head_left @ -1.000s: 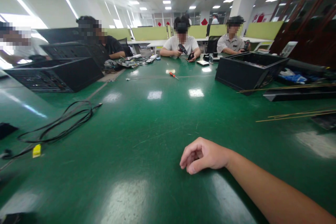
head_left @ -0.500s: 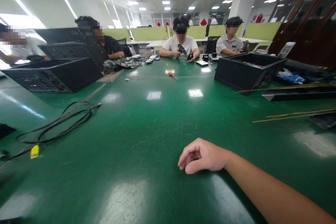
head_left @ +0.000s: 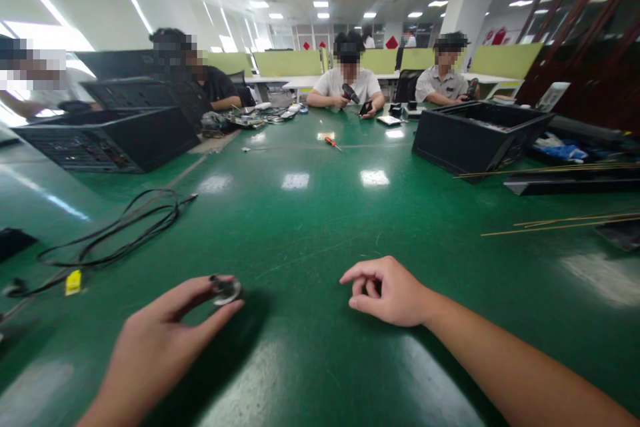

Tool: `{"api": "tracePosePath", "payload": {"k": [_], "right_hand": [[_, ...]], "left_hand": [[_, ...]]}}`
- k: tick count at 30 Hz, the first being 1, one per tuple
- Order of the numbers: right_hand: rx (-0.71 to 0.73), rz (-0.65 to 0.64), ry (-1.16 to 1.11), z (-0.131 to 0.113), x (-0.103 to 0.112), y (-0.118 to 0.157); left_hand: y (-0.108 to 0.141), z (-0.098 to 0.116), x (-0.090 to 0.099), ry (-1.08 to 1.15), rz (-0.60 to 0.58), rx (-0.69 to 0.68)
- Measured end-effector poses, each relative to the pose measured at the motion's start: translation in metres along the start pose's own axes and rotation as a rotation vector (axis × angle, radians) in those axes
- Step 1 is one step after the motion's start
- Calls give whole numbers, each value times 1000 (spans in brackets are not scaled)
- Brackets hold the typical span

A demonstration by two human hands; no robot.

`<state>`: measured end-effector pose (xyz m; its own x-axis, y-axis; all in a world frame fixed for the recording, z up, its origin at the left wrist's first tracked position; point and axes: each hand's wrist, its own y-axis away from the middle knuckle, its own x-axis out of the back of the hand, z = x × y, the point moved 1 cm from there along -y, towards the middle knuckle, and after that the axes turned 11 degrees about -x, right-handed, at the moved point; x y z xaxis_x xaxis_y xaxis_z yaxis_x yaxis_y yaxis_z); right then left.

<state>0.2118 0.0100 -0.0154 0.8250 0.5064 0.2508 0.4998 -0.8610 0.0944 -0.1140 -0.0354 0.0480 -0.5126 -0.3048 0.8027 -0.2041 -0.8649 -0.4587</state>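
My left hand (head_left: 165,333) is closed in a pinch on a small round silver-and-dark part (head_left: 227,289), held above the green table (head_left: 300,247) between thumb and fingers. What kind of part it is I cannot make out. To the right, my right hand (head_left: 387,293) is loosely curled over the table with its index finger stretched out. Nothing is in it, and a gap separates it from the round part.
Black cables (head_left: 125,233) with a yellow tag (head_left: 73,282) lie at left. Black computer cases stand at left (head_left: 145,140) and right (head_left: 450,147). An orange screwdriver (head_left: 331,142) lies farther back. Thin yellowish rods (head_left: 555,224) lie at right. Several people sit around the table.
My left hand has come into view from the lower left with the round part. My right hand has shifted slightly, its index finger straightening. The view has tilted a little.
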Motion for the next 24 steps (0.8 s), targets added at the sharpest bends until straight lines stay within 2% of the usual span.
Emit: {"api": "tracePosePath", "payload": {"k": [1, 4, 6, 8, 14, 20, 24], "right_hand": [[31, 44, 66, -1, 0, 1], [74, 130, 161, -1, 0, 2], [68, 172, 177, -1, 2, 2], [55, 205, 179, -1, 3, 2], [60, 266, 259, -1, 2, 2], [101, 240, 277, -5, 0, 6], [114, 241, 289, -7, 1, 7]], "left_hand": [[-14, 10, -16, 90, -60, -52], [-50, 48, -61, 375, -116, -158], [-62, 69, -82, 457, -144, -182], [-63, 80, -95, 481, -166, -205], [-50, 72, -101, 461, -258, -320], [-52, 69, -105, 618, -207, -353], [-51, 67, -108, 637, -188, -410]]}}
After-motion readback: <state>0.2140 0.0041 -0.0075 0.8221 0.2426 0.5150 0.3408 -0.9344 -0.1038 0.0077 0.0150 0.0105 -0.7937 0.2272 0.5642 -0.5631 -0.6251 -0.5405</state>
